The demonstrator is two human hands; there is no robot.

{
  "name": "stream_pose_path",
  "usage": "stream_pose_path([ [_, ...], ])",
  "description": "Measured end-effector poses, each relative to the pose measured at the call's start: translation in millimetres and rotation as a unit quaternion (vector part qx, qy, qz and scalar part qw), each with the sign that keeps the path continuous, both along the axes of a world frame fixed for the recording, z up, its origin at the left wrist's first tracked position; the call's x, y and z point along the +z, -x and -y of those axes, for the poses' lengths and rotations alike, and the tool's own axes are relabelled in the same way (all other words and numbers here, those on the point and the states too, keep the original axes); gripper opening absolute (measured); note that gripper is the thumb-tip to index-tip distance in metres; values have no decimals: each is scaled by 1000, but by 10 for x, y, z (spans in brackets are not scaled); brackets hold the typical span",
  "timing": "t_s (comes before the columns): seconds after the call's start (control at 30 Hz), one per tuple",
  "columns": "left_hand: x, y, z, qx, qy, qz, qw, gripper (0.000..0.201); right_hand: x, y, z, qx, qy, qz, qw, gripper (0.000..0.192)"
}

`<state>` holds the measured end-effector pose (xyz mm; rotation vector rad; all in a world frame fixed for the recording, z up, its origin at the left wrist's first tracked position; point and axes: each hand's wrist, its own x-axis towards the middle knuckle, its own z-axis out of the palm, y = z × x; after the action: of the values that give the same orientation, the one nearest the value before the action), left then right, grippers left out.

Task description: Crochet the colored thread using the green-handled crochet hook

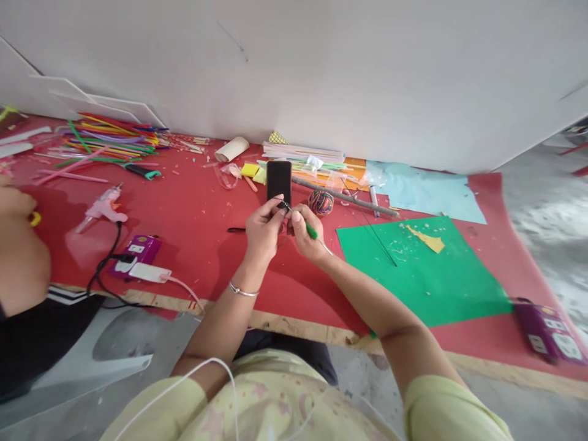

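My left hand [263, 228] and my right hand [307, 233] meet over the red mat [202, 214]. The right hand pinches a thin wire partly wrapped in green [312, 232], with its bare end sticking out toward the green sheet. The left hand's fingertips grip a small dark piece at the wire's upper tip [283, 205]; what that piece is cannot be told. A black phone [278, 179] lies just beyond the fingers, and a multicoloured ball [320, 202] sits right of it.
A green sheet [422, 269] with a yellow scrap lies to the right, with a light blue sheet [422, 190] behind it. A pink glue gun [105, 207], a purple power strip [136, 252] and coloured sticks [110, 138] lie left. Another person's arm [18, 251] is at far left.
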<state>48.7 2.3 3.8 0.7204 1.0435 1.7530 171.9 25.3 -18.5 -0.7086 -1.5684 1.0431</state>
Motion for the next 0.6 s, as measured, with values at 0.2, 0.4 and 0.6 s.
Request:
stream_pose_path([
  [0.2, 264, 268, -9, -153, 102, 102, 978, 37, 41, -164, -193, 55, -34, 34, 997, 46],
  [0.4, 334, 399, -85, -228, 115, 119, 960, 35, 170, -335, -328, 102, -48, 61, 992, 57],
  [0.6, 327, 357, -137, -238, 82, 90, 964, 34, 232, -406, -371, 118, -58, 64, 989, 54],
])
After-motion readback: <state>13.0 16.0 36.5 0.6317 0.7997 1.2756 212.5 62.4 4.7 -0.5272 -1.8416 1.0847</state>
